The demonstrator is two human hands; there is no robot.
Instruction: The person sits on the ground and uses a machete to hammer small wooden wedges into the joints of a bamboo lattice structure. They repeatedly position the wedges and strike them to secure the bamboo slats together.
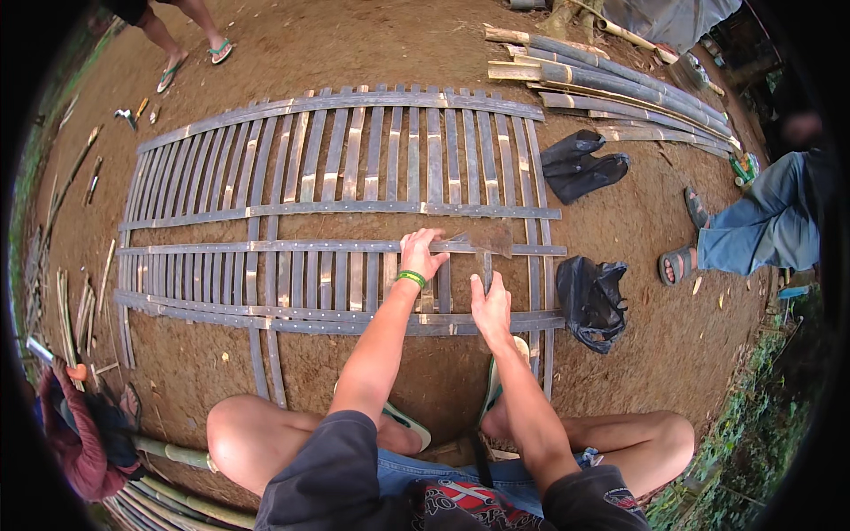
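A bamboo slat panel lies before me, its dark upright slats fixed between long rails. My left hand is closed over its upper rail, fingers on the far side and thumb on the near side. A green and yellow wristband circles that wrist. My right hand is closed round the dark handle of a hand tool with a broad rust-brown head. The head is blurred, and its exact kind is unclear. It lies over the rail, to the right of my left hand.
A second slat panel lies beyond. Black plastic bags sit to the right, below dark boots or bags. Split bamboo is piled at the far right. Other people are at the far left, right and lower left; bamboo poles lie lower left.
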